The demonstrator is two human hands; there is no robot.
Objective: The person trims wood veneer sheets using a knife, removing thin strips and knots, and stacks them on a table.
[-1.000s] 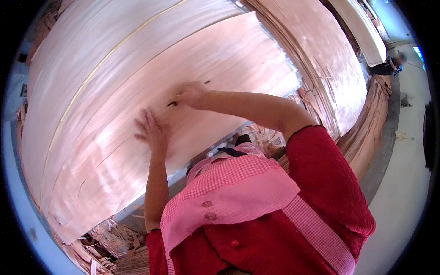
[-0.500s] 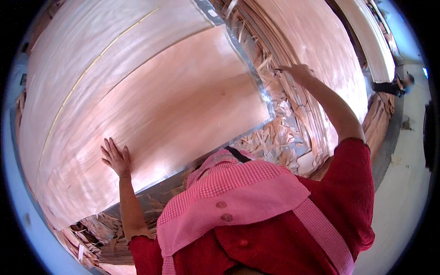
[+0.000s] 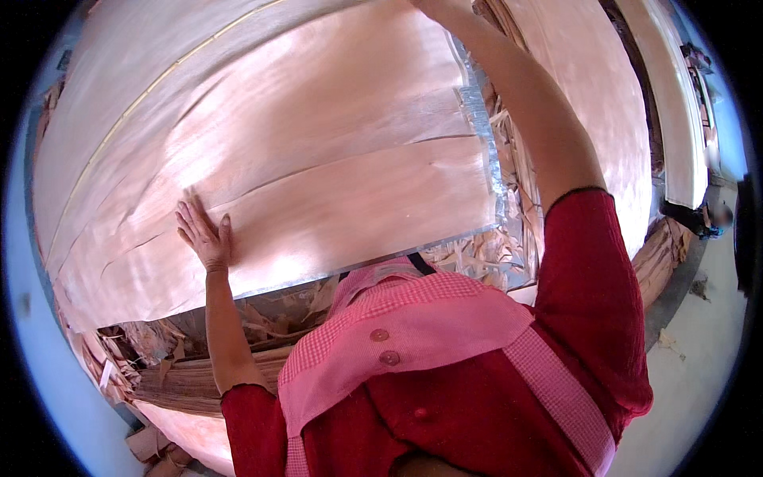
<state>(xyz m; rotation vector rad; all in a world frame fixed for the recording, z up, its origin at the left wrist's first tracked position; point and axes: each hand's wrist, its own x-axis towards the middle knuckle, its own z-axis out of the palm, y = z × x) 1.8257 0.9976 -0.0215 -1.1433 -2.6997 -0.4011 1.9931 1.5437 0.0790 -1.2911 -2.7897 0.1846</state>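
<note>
My left hand (image 3: 205, 234) lies flat with fingers spread on a thin, pale pinkish wood veneer sheet (image 3: 373, 195). Stretched far forward, my right arm (image 3: 540, 111) crosses the sheet's right edge. Only a bit of my right hand (image 3: 435, 6) shows at the top of the picture; its fingers are cut off, so I cannot tell what they touch. A wavy seam in the veneer (image 3: 342, 163) runs across the surface beyond my left hand. Farther off, a narrow yellow strip (image 3: 131, 111) curves over the veneer.
A grey edging (image 3: 485, 131) borders the veneer on the right. Torn veneer scraps (image 3: 477, 253) lie below it, and bundled strips (image 3: 187, 381) at the lower left. Another veneer stack (image 3: 596, 103) stands to the right. A person (image 3: 703, 219) is at the far right.
My right hand has reached forward and left, from above the scraps to the top of the picture. My left hand remains flat on the veneer. The view has shifted, and a seam now appears nearer.
</note>
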